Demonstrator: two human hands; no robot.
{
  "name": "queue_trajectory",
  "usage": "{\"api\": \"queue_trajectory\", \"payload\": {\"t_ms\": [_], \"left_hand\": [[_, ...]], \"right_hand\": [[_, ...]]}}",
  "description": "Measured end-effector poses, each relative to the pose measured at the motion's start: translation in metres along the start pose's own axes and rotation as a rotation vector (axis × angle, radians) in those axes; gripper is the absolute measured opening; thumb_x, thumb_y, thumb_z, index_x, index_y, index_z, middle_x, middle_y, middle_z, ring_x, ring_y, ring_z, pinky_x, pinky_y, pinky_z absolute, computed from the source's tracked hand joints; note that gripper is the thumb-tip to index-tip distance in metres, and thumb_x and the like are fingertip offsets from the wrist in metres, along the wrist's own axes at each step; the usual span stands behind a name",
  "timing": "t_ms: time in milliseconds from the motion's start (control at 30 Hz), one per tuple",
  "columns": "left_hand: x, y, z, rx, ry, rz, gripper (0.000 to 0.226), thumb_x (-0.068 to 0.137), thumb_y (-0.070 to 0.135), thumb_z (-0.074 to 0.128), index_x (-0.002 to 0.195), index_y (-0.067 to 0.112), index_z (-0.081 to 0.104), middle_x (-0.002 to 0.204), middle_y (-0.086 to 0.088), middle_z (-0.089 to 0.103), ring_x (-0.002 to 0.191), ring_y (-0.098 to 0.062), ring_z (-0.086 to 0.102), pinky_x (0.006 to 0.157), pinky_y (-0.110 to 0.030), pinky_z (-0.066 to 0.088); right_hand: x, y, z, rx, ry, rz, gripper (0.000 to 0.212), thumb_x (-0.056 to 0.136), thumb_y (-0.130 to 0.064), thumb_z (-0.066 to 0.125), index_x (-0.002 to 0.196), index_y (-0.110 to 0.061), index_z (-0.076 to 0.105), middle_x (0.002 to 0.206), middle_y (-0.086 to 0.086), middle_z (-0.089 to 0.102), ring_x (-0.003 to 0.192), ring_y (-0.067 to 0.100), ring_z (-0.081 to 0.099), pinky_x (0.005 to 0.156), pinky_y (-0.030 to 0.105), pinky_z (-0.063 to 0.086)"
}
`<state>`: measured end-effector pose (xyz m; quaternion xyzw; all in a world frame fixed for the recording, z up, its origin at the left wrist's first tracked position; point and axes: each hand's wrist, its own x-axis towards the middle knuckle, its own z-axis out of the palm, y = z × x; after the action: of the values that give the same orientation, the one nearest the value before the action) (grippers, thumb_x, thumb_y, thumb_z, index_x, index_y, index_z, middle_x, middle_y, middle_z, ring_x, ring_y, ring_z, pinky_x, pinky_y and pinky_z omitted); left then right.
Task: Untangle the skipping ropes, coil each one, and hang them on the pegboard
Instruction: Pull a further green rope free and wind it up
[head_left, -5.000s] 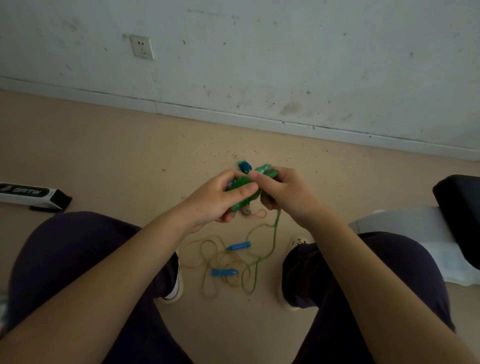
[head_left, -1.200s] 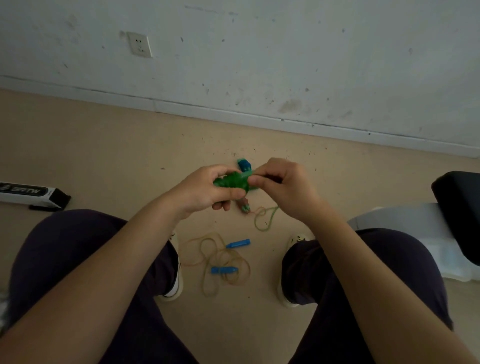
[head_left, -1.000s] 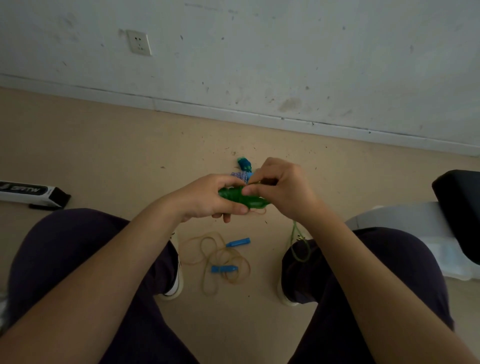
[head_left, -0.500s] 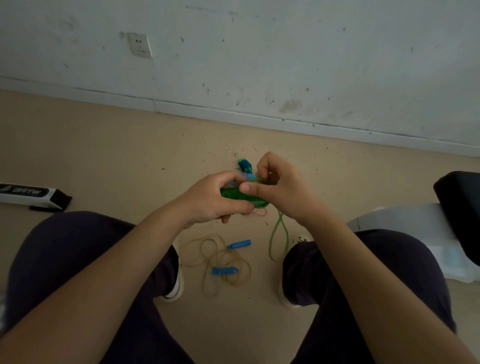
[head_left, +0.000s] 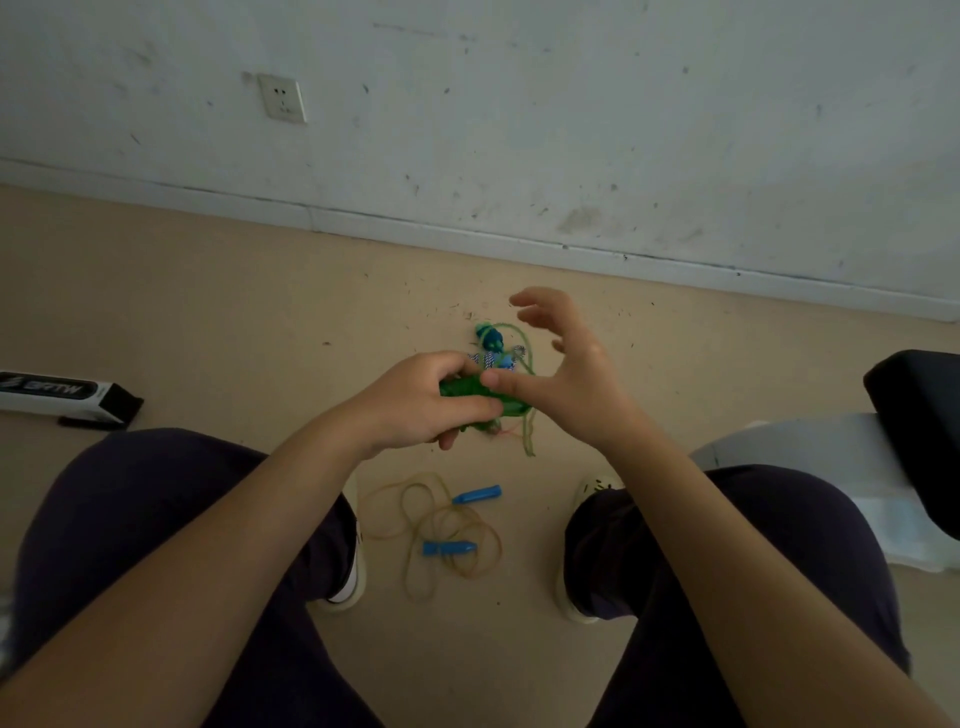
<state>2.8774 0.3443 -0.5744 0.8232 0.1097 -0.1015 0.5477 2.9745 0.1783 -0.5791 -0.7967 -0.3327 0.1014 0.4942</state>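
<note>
Left hand grips the bundled green skipping rope's plastic handles, anchoring the coil; right hand spreads wide, thumb touching, probably guiding the loose green cord.

Dim, flat indoor light with a cool cast; the wall is brightest, the floor duller, the forearms and legs near the bottom edge dark. Shadows are soft. Wide-angle bending curves the skirting; right fingers slightly blurred

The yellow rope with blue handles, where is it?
In the head view, the yellow rope lies loose on the floor between the person's shoes, below the left hand.
</note>
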Motion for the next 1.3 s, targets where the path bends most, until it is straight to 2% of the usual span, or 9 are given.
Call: {"api": "queue_trajectory", "payload": {"t_ms": [200, 333, 467, 567, 667, 767, 867, 1033, 1300], "left_hand": [[0.001, -0.001, 0.000, -0.127, -0.010, -0.029, 0.049, 0.084, 0.023, 0.078, 0.123, 0.029, 0.049, 0.071, 0.008, 0.071, 0.055, -0.014, 0.056, 0.049, -0.023, 0.044], [-0.001, -0.001, 0.002, -0.205, 0.009, 0.089, 0.087, 0.084, 0.013, 0.078, 0.147, 0.045, 0.028, 0.073, 0.012, 0.071, 0.058, -0.017, 0.060, 0.054, -0.022, 0.048], [0.000, -0.001, 0.005, -0.227, 0.084, 0.176, 0.061, 0.086, 0.015, 0.076, 0.138, 0.040, 0.054, 0.109, 0.005, 0.068, 0.058, -0.015, 0.063, 0.055, -0.021, 0.049], [0.003, -0.001, 0.007, -0.338, 0.189, 0.169, 0.035, 0.087, 0.020, 0.075, 0.119, 0.034, 0.069, 0.087, 0.005, 0.070, 0.057, -0.018, 0.061, 0.049, -0.019, 0.043], [0.006, 0.000, 0.002, -0.490, 0.315, 0.141, 0.025, 0.090, 0.018, 0.071, 0.113, 0.027, 0.068, 0.085, 0.001, 0.068, 0.057, -0.018, 0.060, 0.047, -0.022, 0.041], [0.008, -0.001, 0.000, -0.533, 0.376, 0.157, 0.022, 0.091, 0.016, 0.070, 0.111, 0.023, 0.065, 0.077, 0.006, 0.070, 0.058, -0.018, 0.061, 0.049, -0.025, 0.044], [0.008, -0.002, 0.002, -0.573, 0.407, 0.188, 0.021, 0.091, 0.014, 0.070, 0.110, 0.022, 0.064, 0.081, 0.002, 0.071, 0.059, -0.019, 0.061, 0.049, -0.026, 0.045], [0.007, -0.002, 0.001, -0.583, 0.449, 0.209, 0.024, 0.090, 0.013, 0.071, 0.112, 0.017, 0.065, 0.082, -0.001, 0.069, 0.057, -0.020, 0.061, 0.047, -0.024, 0.043], [0.015, -0.011, 0.004, -0.390, 0.550, 0.144, 0.028, 0.087, 0.019, 0.077, 0.112, 0.014, 0.066, 0.081, 0.000, 0.069, 0.055, -0.020, 0.063, 0.049, -0.021, 0.044]], "right_hand": [[-0.001, -0.003, -0.001, -0.024, -0.234, 0.002, 0.025, 0.084, -0.033, 0.075, 0.109, -0.034, 0.073, 0.129, -0.010, 0.056, 0.123, -0.004, 0.048, 0.103, 0.014, 0.036], [-0.001, -0.006, 0.000, 0.089, -0.338, 0.106, 0.025, 0.093, -0.032, 0.065, 0.116, -0.024, 0.072, 0.115, -0.011, 0.068, 0.109, -0.002, 0.060, 0.096, 0.017, 0.045], [0.000, -0.006, 0.000, 0.269, -0.301, 0.153, 0.034, 0.091, -0.045, 0.064, 0.116, -0.023, 0.070, 0.111, 0.000, 0.072, 0.108, 0.017, 0.067, 0.102, 0.047, 0.049], [0.000, -0.003, 0.003, 0.370, -0.286, 0.182, 0.048, 0.085, -0.053, 0.067, 0.117, -0.017, 0.066, 0.109, 0.012, 0.071, 0.103, 0.033, 0.067, 0.098, 0.062, 0.047], [-0.001, 0.000, 0.005, 0.373, -0.328, 0.220, 0.045, 0.089, -0.046, 0.066, 0.117, -0.011, 0.064, 0.083, 0.009, 0.065, 0.070, 0.025, 0.062, 0.072, 0.047, 0.052], [-0.003, 0.003, 0.010, 0.289, -0.337, 0.290, 0.024, 0.101, -0.031, 0.054, 0.103, -0.012, 0.069, 0.060, -0.009, 0.042, 0.050, 0.006, 0.038, 0.051, 0.026, 0.035], [-0.003, 0.000, 0.016, 0.119, -0.301, 0.269, 0.027, 0.102, -0.032, 0.050, 0.085, -0.027, 0.070, 0.058, -0.013, 0.045, 0.048, 0.001, 0.040, 0.052, 0.022, 0.035], [-0.004, -0.006, 0.017, 0.040, -0.332, 0.171, 0.027, 0.100, -0.028, 0.054, 0.077, -0.026, 0.066, 0.054, -0.015, 0.047, 0.049, -0.002, 0.046, 0.052, 0.011, 0.034], [-0.005, -0.014, 0.016, -0.123, -0.353, 0.001, 0.029, 0.099, -0.022, 0.055, 0.072, -0.030, 0.059, 0.061, -0.009, 0.047, 0.056, 0.003, 0.044, 0.057, 0.015, 0.036]]}}
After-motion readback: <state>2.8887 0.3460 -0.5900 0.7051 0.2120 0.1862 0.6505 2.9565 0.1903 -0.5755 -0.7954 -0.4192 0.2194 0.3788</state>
